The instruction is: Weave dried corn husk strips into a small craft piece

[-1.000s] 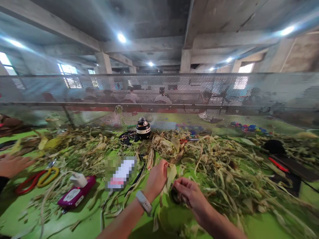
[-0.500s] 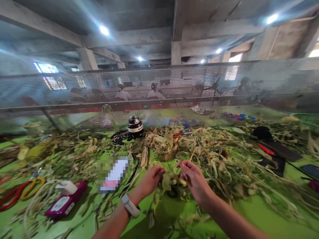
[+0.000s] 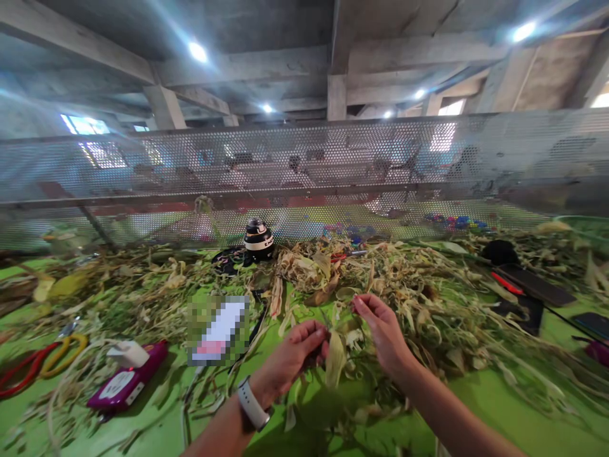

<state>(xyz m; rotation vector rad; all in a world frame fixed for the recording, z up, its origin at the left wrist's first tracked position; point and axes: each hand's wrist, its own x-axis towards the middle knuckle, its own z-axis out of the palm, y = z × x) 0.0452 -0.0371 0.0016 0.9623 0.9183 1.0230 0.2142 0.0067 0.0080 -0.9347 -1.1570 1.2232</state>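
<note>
My left hand [image 3: 295, 354], with a pale watch [image 3: 253, 405] on its wrist, is closed in a pinch on a pale green-yellow dried leaf [image 3: 335, 360] that hangs down beside the fingertips. To the right, my right hand [image 3: 383, 331] has thumb and fingers pressed together; whatever lies between its tips is too small to make out. A gap separates the two hands. Right behind them spreads a heap of dried, curled leaves and stems [image 3: 394, 279]. Below the hands, more leaf scraps lie on the green tabletop [image 3: 266, 438].
At the left lie red-handled scissors [image 3: 28, 371], yellow-handled scissors [image 3: 64, 357] and a purple power strip [image 3: 128, 381] with a white plug. A blurred-out phone-like slab [image 3: 221, 330] sits nearby. Farther back stand a black rounded container [image 3: 259, 241] and a perforated metal screen [image 3: 295, 171]. Dark devices [image 3: 537, 285] rest at right.
My left hand has turned and moved slightly right and down, the leaf now showing clearly at its fingertips. My right hand has shifted a little up and right, widening the gap.
</note>
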